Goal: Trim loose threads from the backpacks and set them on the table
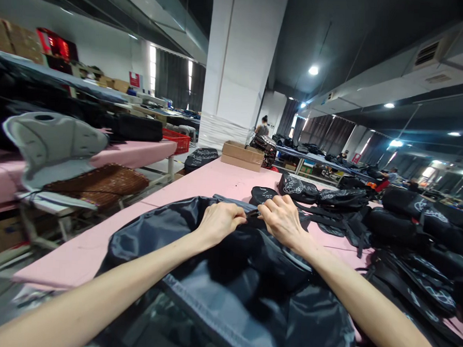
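A large black bag (225, 292) of shiny fabric lies in front of me, with its smooth lining and a seam facing up. My left hand (221, 220) pinches the bag's far edge between thumb and fingers. Close to its right, my right hand (281, 217) is closed on the same edge, knuckles up. A short dark piece of the edge shows between the two hands; whether it is a zipper or a strap I cannot tell. Just beyond my right hand lies a small round-topped black item (262, 195) with white print.
The bag rests on a pink-covered table (75, 253). An open cardboard box (242, 156) stands at its far end, by a white pillar (241, 55). Several black backpacks (416, 276) crowd the right side. At left is a grey chair (58, 138). A person (262, 127) is far behind.
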Demonstrator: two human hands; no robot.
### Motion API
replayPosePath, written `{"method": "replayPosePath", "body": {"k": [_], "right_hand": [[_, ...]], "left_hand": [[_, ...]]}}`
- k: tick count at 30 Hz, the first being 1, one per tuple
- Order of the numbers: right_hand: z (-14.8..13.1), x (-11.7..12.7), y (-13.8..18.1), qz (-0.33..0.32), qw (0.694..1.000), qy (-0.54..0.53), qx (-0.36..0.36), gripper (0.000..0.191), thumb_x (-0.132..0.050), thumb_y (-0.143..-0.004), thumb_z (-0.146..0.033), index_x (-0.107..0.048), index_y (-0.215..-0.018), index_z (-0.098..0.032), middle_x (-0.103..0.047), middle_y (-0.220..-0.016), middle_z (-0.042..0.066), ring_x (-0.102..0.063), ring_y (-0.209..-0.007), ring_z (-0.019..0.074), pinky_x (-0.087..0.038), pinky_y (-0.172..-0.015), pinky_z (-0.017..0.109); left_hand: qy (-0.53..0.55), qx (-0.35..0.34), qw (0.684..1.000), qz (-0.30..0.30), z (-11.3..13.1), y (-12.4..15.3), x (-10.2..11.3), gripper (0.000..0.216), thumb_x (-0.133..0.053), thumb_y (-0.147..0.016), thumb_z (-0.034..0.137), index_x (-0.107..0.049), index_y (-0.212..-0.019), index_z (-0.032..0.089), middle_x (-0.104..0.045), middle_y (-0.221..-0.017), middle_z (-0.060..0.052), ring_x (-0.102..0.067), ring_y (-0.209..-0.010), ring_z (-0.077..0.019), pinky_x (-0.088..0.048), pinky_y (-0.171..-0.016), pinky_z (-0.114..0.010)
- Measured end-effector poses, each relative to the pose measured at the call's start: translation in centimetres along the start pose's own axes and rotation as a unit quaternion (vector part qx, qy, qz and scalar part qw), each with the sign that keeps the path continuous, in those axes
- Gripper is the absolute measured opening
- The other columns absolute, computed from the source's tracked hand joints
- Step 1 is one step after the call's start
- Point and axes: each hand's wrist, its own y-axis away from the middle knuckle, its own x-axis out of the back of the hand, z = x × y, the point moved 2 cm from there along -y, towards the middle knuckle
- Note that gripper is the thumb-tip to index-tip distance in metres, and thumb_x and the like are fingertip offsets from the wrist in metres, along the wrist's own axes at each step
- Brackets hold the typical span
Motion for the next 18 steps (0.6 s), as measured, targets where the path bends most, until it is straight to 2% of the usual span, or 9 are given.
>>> {"method": "replayPosePath", "body": {"k": [3, 5, 7, 9, 10, 11, 13, 16, 18], "right_hand": [[0.1, -0.2, -0.3, -0.014, 0.999, -0.036, -0.022, 0.013, -0.051, -0.087, -0.023, -0.060, -0.080, -0.018, -0.062, -0.078, 0.006, -0.048, -0.078, 0.0196, -0.026, -0.066, 0.033], [1.0, 0.0, 0.4, -0.024, 0.992, -0.090, -0.086, 0.012, -0.054, -0.086, -0.027, -0.060, -0.081, -0.018, -0.063, -0.079, 0.006, -0.051, -0.079, 0.0197, -0.029, -0.067, 0.031], [2.4, 0.4, 2.2, -0.040, 0.968, -0.173, -0.179, 0.012, -0.059, -0.082, -0.029, -0.060, -0.087, -0.019, -0.064, -0.084, 0.005, -0.054, -0.080, 0.0186, -0.033, -0.067, 0.028], [3.8, 0.8, 4.9, -0.070, 0.932, -0.249, -0.254, 0.025, -0.066, -0.075, -0.033, -0.059, -0.096, -0.019, -0.065, -0.089, 0.004, -0.057, -0.078, 0.0176, -0.036, -0.065, 0.026], [4.3, 1.0, 6.4, -0.088, 0.917, -0.272, -0.278, 0.031, -0.068, -0.071, -0.036, -0.059, -0.097, -0.020, -0.065, -0.089, 0.003, -0.058, -0.077, 0.0176, -0.036, -0.064, 0.025], [4.6, 1.1, 7.8, -0.109, 0.905, -0.288, -0.294, 0.032, -0.069, -0.069, -0.037, -0.060, -0.094, -0.020, -0.065, -0.087, 0.003, -0.057, -0.074, 0.0176, -0.036, -0.062, 0.025], [4.7, 0.8, 10.0, -0.145, 0.878, -0.324, -0.322, 0.021, -0.066, -0.069, -0.036, -0.062, -0.080, -0.019, -0.063, -0.075, 0.001, -0.055, -0.066, 0.0163, -0.034, -0.058, 0.024], [4.5, -0.5, 11.4, -0.158, 0.805, -0.440, -0.367, 0.019, -0.058, -0.070, -0.034, -0.056, -0.061, -0.017, -0.053, -0.057, -0.002, -0.045, -0.054, 0.0119, -0.028, -0.051, 0.023], [4.5, -1.6, 11.4, -0.140, 0.755, -0.511, -0.386, 0.022, -0.058, -0.067, -0.035, -0.052, -0.059, -0.016, -0.047, -0.054, -0.004, -0.040, -0.051, 0.0102, -0.026, -0.049, 0.022]], "left_hand": [[-0.004, 0.005, 1.000, -0.005, 0.0, 0.1, 0.2, 0.014, -0.057, -0.077, 0.029, -0.070, -0.077, 0.025, -0.071, -0.079, 0.003, -0.063, -0.077, -0.0164, -0.039, -0.066, -0.024], [-0.003, -0.014, 0.999, -0.031, -0.3, 0.1, 0.4, 0.015, -0.057, -0.078, 0.031, -0.070, -0.076, 0.025, -0.070, -0.081, 0.003, -0.062, -0.079, -0.0164, -0.039, -0.067, -0.024], [-0.004, -0.068, 0.995, -0.076, -0.5, 0.1, 0.7, 0.019, -0.054, -0.080, 0.034, -0.071, -0.076, 0.025, -0.070, -0.090, 0.003, -0.060, -0.085, -0.0167, -0.038, -0.071, -0.024], [-0.027, -0.131, 0.985, -0.105, -0.4, 0.2, 0.7, 0.026, -0.050, -0.084, 0.038, -0.071, -0.077, 0.025, -0.068, -0.099, 0.002, -0.057, -0.092, -0.0183, -0.037, -0.077, -0.027], [-0.049, -0.154, 0.982, -0.101, -0.1, 0.5, 0.6, 0.028, -0.048, -0.085, 0.039, -0.071, -0.080, 0.024, -0.067, -0.100, 0.000, -0.056, -0.093, -0.0196, -0.036, -0.079, -0.030], [-0.074, -0.173, 0.979, -0.084, 0.5, 0.8, 0.4, 0.029, -0.046, -0.087, 0.039, -0.070, -0.084, 0.023, -0.066, -0.099, -0.002, -0.054, -0.094, -0.0206, -0.034, -0.081, -0.033], [-0.107, -0.235, 0.965, -0.049, 2.5, 1.7, -0.7, 0.028, -0.044, -0.089, 0.037, -0.066, -0.094, 0.021, -0.065, -0.096, -0.004, -0.052, -0.090, -0.0204, -0.033, -0.079, -0.034], [-0.120, -0.407, 0.904, -0.047, 7.1, 3.7, -3.7, 0.023, -0.045, -0.088, 0.027, -0.058, -0.103, 0.017, -0.062, -0.098, -0.005, -0.051, -0.086, -0.0183, -0.035, -0.072, -0.031], [-0.145, -0.458, 0.876, -0.046, 9.9, 4.4, -5.9, 0.020, -0.044, -0.087, 0.019, -0.056, -0.102, 0.014, -0.060, -0.097, -0.007, -0.051, -0.086, -0.0183, -0.035, -0.069, -0.031]]}}
